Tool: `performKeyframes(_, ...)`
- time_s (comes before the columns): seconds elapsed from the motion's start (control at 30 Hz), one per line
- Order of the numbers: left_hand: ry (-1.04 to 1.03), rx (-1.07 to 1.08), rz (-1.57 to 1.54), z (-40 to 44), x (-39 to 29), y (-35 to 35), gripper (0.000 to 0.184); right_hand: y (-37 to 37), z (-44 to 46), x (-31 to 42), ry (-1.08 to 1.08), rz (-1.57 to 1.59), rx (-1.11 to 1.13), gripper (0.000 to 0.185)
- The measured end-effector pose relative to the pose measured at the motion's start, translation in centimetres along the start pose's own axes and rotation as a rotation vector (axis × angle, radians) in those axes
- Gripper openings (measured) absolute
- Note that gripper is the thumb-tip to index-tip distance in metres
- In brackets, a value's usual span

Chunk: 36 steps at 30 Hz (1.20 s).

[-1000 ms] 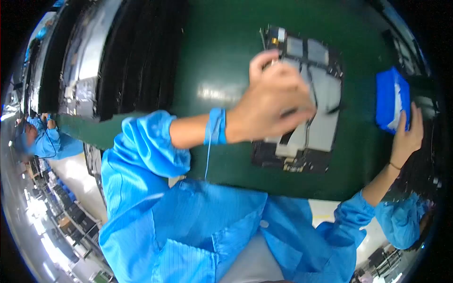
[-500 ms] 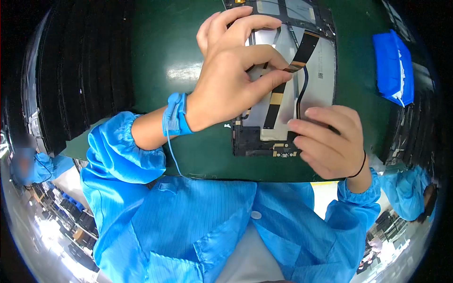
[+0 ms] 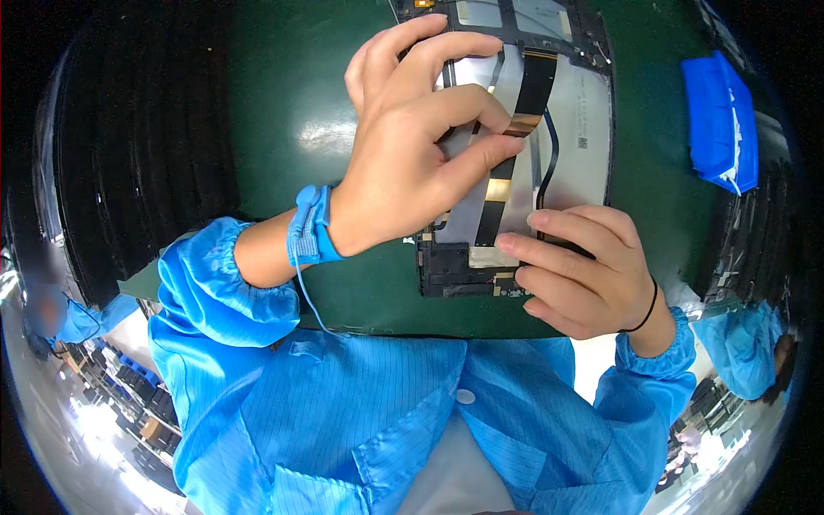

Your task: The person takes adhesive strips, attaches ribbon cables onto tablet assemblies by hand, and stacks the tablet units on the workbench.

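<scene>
Green worktop (image 3: pixel 292 172); left hand (image 3: pixel 408 142) pinches a black flex cable (image 3: pixel 536 86); right hand (image 3: pixel 592 270) nearer the body, hold unclear; uneven pulling might crease the cable.

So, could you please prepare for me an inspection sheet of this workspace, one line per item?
Surface: green tabletop, bright reflection left of the device.
Job's things: flat opened device lying on it; black ribbon across its pale panel.
Clutter: dark stacked panels at left; blue bin at right, something white inside.
Hands: left hand pinches the ribbon between thumb and finger; right hand is over the device's near part, contact unclear.
Cables: dark curved cable on the panel; thin blue cord from the left wrist strap.
Surroundings: blue-clothed people at both sides; background blurred.
</scene>
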<state>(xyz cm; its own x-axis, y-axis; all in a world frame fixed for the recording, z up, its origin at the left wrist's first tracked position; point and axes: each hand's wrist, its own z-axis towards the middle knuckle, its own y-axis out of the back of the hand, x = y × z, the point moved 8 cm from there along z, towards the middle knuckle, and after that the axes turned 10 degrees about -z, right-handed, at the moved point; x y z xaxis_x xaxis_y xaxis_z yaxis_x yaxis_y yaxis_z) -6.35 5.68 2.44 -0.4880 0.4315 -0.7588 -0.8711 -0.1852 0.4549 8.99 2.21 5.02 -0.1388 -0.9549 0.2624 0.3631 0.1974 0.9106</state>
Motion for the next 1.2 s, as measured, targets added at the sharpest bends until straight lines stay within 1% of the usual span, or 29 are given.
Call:
performKeyframes(0.03,0.0,0.019,0.011,0.0,-0.1,0.0,0.019,0.0,0.0,0.0,0.011,0.0,-0.001,0.023)
performKeyframes(0.07,0.002,0.021,0.009,0.4,1.2,-0.1,0.019,-0.1,-0.1,0.0,0.008,0.002,0.001,0.023)
performKeyframes(0.1,-0.364,-0.086,0.213,0.5,0.5,0.2,0.017,-0.1,-0.1,0.0,0.008,-0.002,0.006,0.024)
performKeyframes(0.17,-0.725,-0.195,0.416,-0.7,-1.0,-0.2,0.017,-0.1,-0.1,0.0,0.009,-0.003,0.015,0.024)
performKeyframes(0.2,-0.773,-0.197,0.279,-0.9,-1.6,0.0,0.014,0.1,0.0,-0.1,-0.009,-0.013,0.013,0.021)
performKeyframes(0.23,-0.822,-0.212,0.29,-1.1,-2.3,0.2,0.014,0.2,0.0,-0.2,-0.028,-0.021,0.009,0.018)
performKeyframes(0.3,-0.918,-0.245,0.314,-1.5,-3.6,0.5,0.014,0.2,-0.1,-0.1,-0.013,-0.013,0.015,0.02)
performKeyframes(0.33,-0.326,0.002,0.209,1.3,-3.4,0.9,0.013,0.1,-0.1,0.0,0.005,-0.009,0.02,0.023)
performKeyframes(0.43,0.271,0.223,0.059,1.2,-0.7,-0.1,0.012,0.0,-0.4,0.2,0.016,-0.026,0.012,0.021)
performKeyframes(0.47,0.26,0.213,0.091,1.2,-0.8,-0.1,0.011,-0.1,-0.5,0.2,0.013,-0.024,0.012,0.021)
performKeyframes(0.53,0.25,0.205,0.122,1.5,1.6,-1.0,0.011,-0.2,-0.5,0.3,0.017,-0.014,0.004,0.021)
performKeyframes(0.57,-0.318,-0.056,0.143,1.7,1.7,-1.2,0.011,-0.3,-0.6,0.2,0.015,-0.013,0.004,0.021)
performKeyframes(0.63,-0.883,-0.322,0.152,-0.6,-0.7,-0.3,0.01,-0.4,-0.7,0.1,0.011,-0.025,0.013,0.021)
performKeyframes(0.67,-0.851,-0.299,0.307,-1.1,-0.7,-0.6,0.01,-0.4,-0.7,0.0,0.01,-0.024,0.013,0.021)
performKeyframes(0.87,-0.836,-0.316,0.49,-1.0,-1.9,-0.8,0.01,-0.7,-0.7,-0.2,0.009,-0.038,0.019,0.022)
performKeyframes(0.93,-0.119,0.06,0.315,1.9,-2.5,-0.1,0.012,-0.7,-0.7,-0.1,0.008,-0.028,0.014,0.022)
performKeyframes(1.0,0.239,0.245,0.214,1.6,-1.1,-0.7,0.012,-0.7,-0.7,0.1,0.005,-0.03,0.015,0.022)
performKeyframes(1.2,0.245,0.26,0.205,1.7,-1.2,-0.6,0.013,-0.6,-0.7,0.3,0.01,-0.022,0.018,0.024)
